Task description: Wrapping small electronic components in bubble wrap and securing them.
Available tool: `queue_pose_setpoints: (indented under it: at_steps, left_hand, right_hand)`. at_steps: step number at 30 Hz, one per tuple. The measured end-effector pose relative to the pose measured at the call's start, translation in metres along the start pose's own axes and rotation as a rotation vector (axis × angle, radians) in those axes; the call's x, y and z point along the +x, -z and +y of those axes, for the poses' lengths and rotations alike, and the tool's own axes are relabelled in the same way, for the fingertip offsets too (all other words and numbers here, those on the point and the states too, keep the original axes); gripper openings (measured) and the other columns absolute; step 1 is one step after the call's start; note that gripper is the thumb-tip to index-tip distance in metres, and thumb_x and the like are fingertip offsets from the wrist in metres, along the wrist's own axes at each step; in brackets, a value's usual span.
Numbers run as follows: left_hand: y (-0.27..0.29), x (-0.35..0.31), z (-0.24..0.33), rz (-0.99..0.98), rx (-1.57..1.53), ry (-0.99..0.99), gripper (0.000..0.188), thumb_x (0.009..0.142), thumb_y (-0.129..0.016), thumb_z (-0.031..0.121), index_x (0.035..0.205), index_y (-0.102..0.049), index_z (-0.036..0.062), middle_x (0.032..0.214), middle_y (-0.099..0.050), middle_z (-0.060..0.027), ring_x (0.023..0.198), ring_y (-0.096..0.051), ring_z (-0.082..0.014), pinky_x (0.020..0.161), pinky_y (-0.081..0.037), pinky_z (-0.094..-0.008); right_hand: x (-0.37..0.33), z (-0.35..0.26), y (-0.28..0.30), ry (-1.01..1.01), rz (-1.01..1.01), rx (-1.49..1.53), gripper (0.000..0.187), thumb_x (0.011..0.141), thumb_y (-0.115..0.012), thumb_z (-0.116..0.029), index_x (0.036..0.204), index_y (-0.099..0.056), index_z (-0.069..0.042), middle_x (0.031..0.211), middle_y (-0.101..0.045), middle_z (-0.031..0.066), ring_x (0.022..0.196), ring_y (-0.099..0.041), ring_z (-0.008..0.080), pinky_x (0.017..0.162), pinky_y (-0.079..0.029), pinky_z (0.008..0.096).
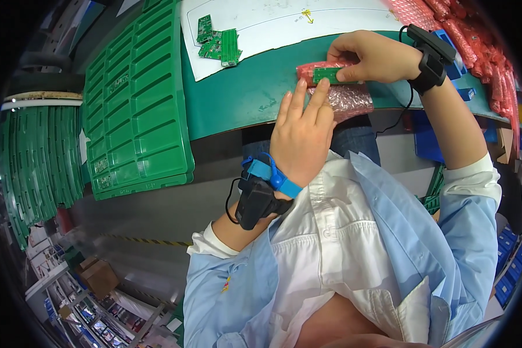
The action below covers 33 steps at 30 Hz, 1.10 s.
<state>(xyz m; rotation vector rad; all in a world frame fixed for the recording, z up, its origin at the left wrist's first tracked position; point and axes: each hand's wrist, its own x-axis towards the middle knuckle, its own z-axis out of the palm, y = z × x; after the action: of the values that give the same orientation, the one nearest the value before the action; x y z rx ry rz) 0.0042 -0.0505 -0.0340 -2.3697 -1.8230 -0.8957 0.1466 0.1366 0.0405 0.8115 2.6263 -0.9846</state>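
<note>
A small green circuit board [325, 75] lies on a sheet of pink bubble wrap [354, 100] at the front edge of the green table mat. My right hand [376, 56] pinches the board's right end, thumb on top, its other fingers curled behind at the wrap's far side. From the near side my left hand [305, 132] reaches in with fingers stretched out, the fingertips resting at the board's near edge and on the wrap. Further left, several loose green circuit boards [229, 47] lie in an overlapping pile on a white sheet [261, 23].
Left of the mat [232, 104] stands a large green compartment tray [151, 93] with a few boards in it. More green trays [40, 162] are stacked beyond. Pink bubble-wrapped bundles [475, 52] are heaped at the far right, beside blue bins [455, 69]. A cable hangs from my right wrist.
</note>
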Motion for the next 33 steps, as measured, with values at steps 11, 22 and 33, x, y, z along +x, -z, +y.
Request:
queue_pose_setpoints:
  at_steps: [11, 22, 33]
  left_hand:
    - [-0.005, 0.002, -0.005, -0.019, -0.069, -0.049, 0.043, 0.082, -0.067, 0.014, 0.122, -0.060, 0.0012, 0.123, -0.060, -0.0152, 0.118, -0.053, -0.0342, 0.100, -0.043, -0.0447]
    - [-0.014, 0.002, -0.010, 0.111, -0.044, -0.073, 0.036, 0.079, -0.069, 0.013, 0.113, -0.067, 0.0029, 0.114, -0.063, -0.0101, 0.105, -0.057, -0.0294, 0.091, -0.046, -0.0413]
    - [-0.003, 0.010, 0.006, 0.208, -0.098, -0.108, 0.039, 0.076, -0.076, 0.021, 0.110, -0.067, 0.0048, 0.106, -0.062, -0.0075, 0.104, -0.057, -0.0282, 0.090, -0.045, -0.0422]
  right_hand:
    - [0.003, 0.001, -0.033, 0.493, 0.623, -0.450, 0.023, 0.076, -0.072, -0.009, 0.093, -0.059, -0.002, 0.095, -0.058, 0.0119, 0.088, -0.059, 0.0324, 0.075, -0.050, 0.0380]
    - [-0.013, 0.020, -0.037, 0.654, 0.589, -0.424, 0.016, 0.079, -0.069, -0.006, 0.091, -0.060, -0.002, 0.097, -0.059, 0.0112, 0.092, -0.060, 0.0317, 0.079, -0.051, 0.0388]
    - [-0.001, 0.016, -0.049, 0.505, 0.774, -0.414, 0.016, 0.079, -0.071, -0.003, 0.093, -0.064, -0.001, 0.100, -0.061, 0.0117, 0.096, -0.061, 0.0324, 0.081, -0.051, 0.0382]
